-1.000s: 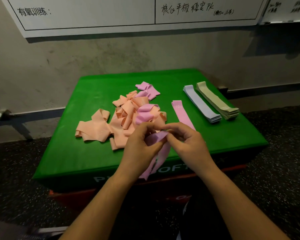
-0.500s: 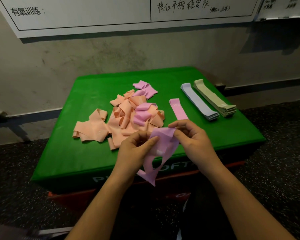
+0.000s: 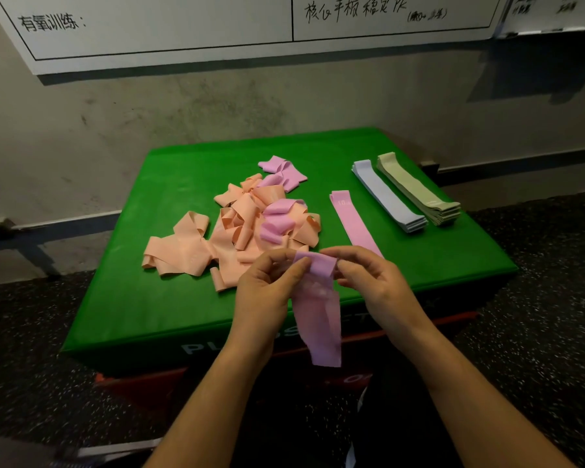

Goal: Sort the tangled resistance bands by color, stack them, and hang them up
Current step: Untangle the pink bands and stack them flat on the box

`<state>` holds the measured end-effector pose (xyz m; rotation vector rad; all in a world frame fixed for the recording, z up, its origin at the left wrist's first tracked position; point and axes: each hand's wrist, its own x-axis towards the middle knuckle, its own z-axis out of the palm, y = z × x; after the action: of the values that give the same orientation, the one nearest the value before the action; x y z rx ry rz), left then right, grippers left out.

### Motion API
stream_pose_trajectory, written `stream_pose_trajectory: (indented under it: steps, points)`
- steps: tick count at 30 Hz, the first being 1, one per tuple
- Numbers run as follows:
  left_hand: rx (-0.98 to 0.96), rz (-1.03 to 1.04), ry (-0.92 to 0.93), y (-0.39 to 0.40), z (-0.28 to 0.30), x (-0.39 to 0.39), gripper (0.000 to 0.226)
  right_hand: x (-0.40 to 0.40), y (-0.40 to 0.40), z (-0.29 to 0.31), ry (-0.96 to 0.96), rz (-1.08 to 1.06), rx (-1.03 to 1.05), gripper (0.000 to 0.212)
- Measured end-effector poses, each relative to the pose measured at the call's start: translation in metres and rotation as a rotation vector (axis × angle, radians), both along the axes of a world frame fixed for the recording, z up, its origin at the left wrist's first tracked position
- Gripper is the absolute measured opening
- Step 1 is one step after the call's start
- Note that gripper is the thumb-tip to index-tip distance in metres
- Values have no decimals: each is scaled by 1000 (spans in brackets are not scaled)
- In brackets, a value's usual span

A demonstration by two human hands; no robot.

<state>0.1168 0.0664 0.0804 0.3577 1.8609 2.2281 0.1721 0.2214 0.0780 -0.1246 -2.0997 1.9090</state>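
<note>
Two hands meet over the near edge of the green box [image 3: 142,298], both pinching one pink band [image 3: 318,319]. The left hand [image 3: 264,292] grips the band's top left corner between thumb and curled fingers; the right hand [image 3: 375,282] pinches the top right corner the same way. Between them the band's upper end folds over in a short loop, and the rest hangs straight down in front of the box's near side, covering part of the white lettering there.

On the box top, just beyond the hands, a tangled heap [image 3: 250,228] of peach bands with a few pink ones mixed in takes up the middle, spilling toward the box's left side. A small knot of pink bands [image 3: 282,172] sits at the heap's far end. To the right of the heap one flat pink band [image 3: 352,217] lies alone, its near end hidden behind the right hand. Farther right, a lavender stack [image 3: 385,197] and an olive stack [image 3: 419,190] lie side by side, touching or nearly so, near the box's right edge.

The box rests on a red base [image 3: 142,383] on a dark speckled floor [image 3: 537,298]. Behind it, on a grey wall [image 3: 149,113], hangs a whiteboard [image 3: 183,28] with handwritten characters.
</note>
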Motion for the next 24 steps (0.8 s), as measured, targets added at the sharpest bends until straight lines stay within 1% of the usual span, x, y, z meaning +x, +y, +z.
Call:
stream_pose_trajectory:
  steps: [3,6,8,11,12,16,18,20,22,24]
  points:
    - [2,-1,45,2,-1,3,14,-1,-2,2,15,-62,3,10]
    - [-29,-11,76,2,-3,3,14,-1,-1,3,52,-108,17,11]
    - [-66,-12,100,1,-6,2,13,0,0,6,70,-65,32,12]
    - [-98,-63,79,-1,-6,1,29,0,1,11,85,-5,64,15]
    - [-106,-98,74,-2,-4,2,29,-1,1,14,85,1,70,15]
    - [-170,-194,133,-2,-1,4,13,-3,4,21,103,1,81,17]
    - [-192,-216,194,-1,-2,4,16,-3,4,24,111,8,81,19]
    - [-185,-250,258,1,-1,4,17,-3,5,25,115,18,33,18]
    - [-166,-278,267,5,0,6,17,-4,4,25,126,13,-32,17]
    - [-167,-296,237,12,1,6,22,-6,5,26,134,-12,-52,15]
